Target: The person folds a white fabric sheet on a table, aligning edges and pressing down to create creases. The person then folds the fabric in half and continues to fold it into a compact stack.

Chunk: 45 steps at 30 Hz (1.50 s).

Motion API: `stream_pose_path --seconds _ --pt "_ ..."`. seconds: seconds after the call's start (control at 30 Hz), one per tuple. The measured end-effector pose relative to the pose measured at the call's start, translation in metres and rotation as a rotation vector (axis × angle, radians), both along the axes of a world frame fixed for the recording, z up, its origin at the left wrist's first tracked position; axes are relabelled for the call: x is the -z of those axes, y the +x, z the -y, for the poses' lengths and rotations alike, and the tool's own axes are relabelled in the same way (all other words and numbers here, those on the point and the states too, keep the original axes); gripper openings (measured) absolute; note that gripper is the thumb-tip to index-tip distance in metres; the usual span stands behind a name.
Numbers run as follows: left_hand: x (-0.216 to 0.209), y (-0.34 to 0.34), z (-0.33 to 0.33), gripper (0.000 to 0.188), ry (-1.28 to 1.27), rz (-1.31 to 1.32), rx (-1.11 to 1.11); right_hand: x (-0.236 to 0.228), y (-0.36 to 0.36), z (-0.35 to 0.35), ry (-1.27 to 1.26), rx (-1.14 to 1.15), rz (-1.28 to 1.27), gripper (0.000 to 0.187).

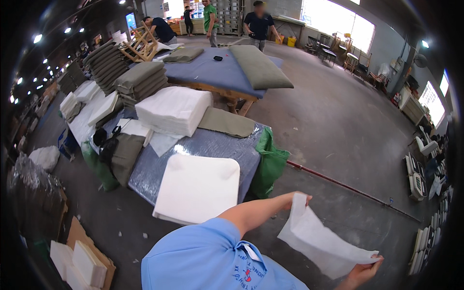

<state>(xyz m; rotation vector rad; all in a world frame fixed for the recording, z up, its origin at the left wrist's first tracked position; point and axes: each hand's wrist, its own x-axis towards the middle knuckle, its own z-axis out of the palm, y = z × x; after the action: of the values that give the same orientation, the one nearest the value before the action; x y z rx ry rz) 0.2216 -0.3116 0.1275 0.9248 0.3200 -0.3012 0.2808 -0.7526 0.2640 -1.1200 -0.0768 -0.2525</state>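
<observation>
you hold a thin white cloth [321, 241] out in the air, to the right of the bench [193, 150] and clear of it, over bare floor [338, 125]. your left hand [296, 199] is closed on the cloth's upper corner, pinching it at the top. your right hand [363, 271] is closed on the far lower corner, near the bottom edge of the view, thumb over the edge.

to do this well, keep both pinches right at the corners and hold the span lightly taut, so the sheet hangs flat instead of sagging in the middle. right now it slopes down from your left hand to your right, and a slack fold runs along its lower side; i judge that levelling your hands would take that out. keep the cloth off the floor, which looks dusty.

your left arm reaches across your body from the blue sleeve [212, 256], forearm bare, elbow bent, hand raised. your right arm is mostly out of view; only the hand and wrist show, held low and well apart from the left.

on the bench's near edge lies a white square pad [197, 188], overhanging the edge a little. at the bench's far side sits a stack [174, 110] of white sheets, and a green bag [269, 162] hangs at the right corner.
</observation>
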Motion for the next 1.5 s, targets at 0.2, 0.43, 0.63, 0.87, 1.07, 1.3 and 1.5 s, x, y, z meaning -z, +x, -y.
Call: stream_pose_path --seconds 0.2,0.43,0.63,0.87,1.07,1.3,1.5 --pt "-0.039 0.024 -0.168 0.024 0.343 0.175 -0.135 0.0 -0.116 -0.153 -0.282 -0.097 0.256 0.031" --pt "-0.132 -0.026 -0.408 0.018 0.508 0.205 -0.369 0.054 -0.179 -0.375 0.254 -0.422 -0.385 0.026" --pt "-0.156 -0.221 -0.578 0.015 0.394 0.337 -0.571 0.074 -0.196 -0.537 0.122 -0.651 -0.381 0.017" --pt "-0.039 -0.514 -0.516 0.04 0.732 0.096 -0.579 0.132 -0.203 -0.547 -0.121 -0.698 -0.361 0.019" --pt "0.038 -0.552 -0.36 0.053 0.156 -0.238 -0.814 0.194 -0.229 -0.48 -0.592 -0.67 -0.376 0.009" --pt "0.076 -0.556 -0.324 0.055 0.101 -0.438 -1.046 0.233 -0.239 -0.465 -0.985 -0.627 -0.26 0.043" --pt "0.088 -0.536 -0.368 0.055 0.111 -0.582 -0.875 0.246 -0.187 -0.498 -0.892 -0.914 -0.756 0.038"
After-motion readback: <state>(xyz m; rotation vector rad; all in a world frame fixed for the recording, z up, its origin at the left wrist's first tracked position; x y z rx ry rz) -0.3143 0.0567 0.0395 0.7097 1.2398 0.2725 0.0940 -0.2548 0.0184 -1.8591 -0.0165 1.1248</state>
